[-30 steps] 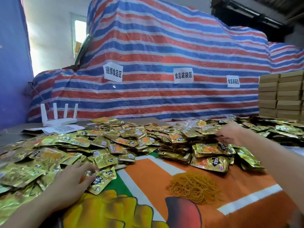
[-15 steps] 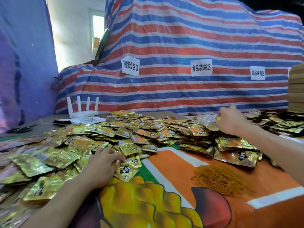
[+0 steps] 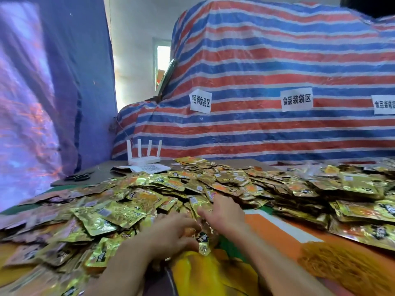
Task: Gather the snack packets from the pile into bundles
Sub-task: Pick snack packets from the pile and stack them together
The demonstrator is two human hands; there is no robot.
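A wide pile of gold foil snack packets (image 3: 132, 210) covers the table from left to right. My left hand (image 3: 171, 233) is at the pile's near edge, its fingers curled round a few small packets (image 3: 203, 240). Just beyond it, my right hand (image 3: 224, 212) lies palm down with its fingers stretched forward onto the packets; the fingertips are partly hidden among them. The two hands almost touch.
A heap of yellow rubber bands (image 3: 342, 261) lies on the orange printed table cover (image 3: 277, 229) at the right. A white router (image 3: 143, 159), a printed sheet (image 3: 149, 167) and black scissors (image 3: 78, 177) sit at the back left. A striped tarp (image 3: 277, 71) rises behind.
My right hand has left the right side of the pile and come in beside my left hand. The view has swung left and closer to the packets.
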